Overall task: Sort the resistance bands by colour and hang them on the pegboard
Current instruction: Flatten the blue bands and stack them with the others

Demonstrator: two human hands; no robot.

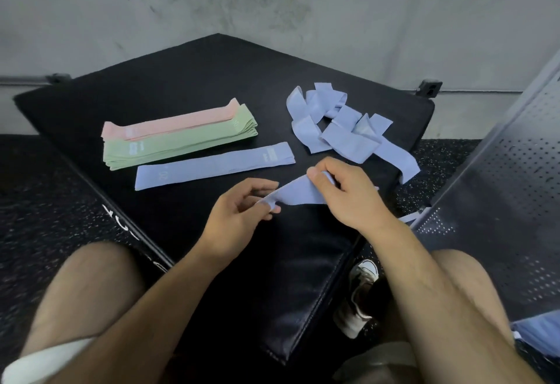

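A blue band [298, 192] is stretched between both hands just above the black padded box [188, 86]. My left hand [239, 214] pinches its left end and my right hand [345, 192] grips its right end. One flat blue band [212, 165] lies on the box in front of my hands. Behind it sits a neat stack of green bands [178, 141], with a stack of pink bands [169, 126] behind that. A tangled heap of blue bands [339, 126] lies at the right of the box.
A dark perforated metal panel [503, 202] leans at the right. A grey concrete wall [272, 5] rises behind the box. Speckled rubber floor [39, 195] surrounds it. My knees and a white shoe [360, 292] are below.
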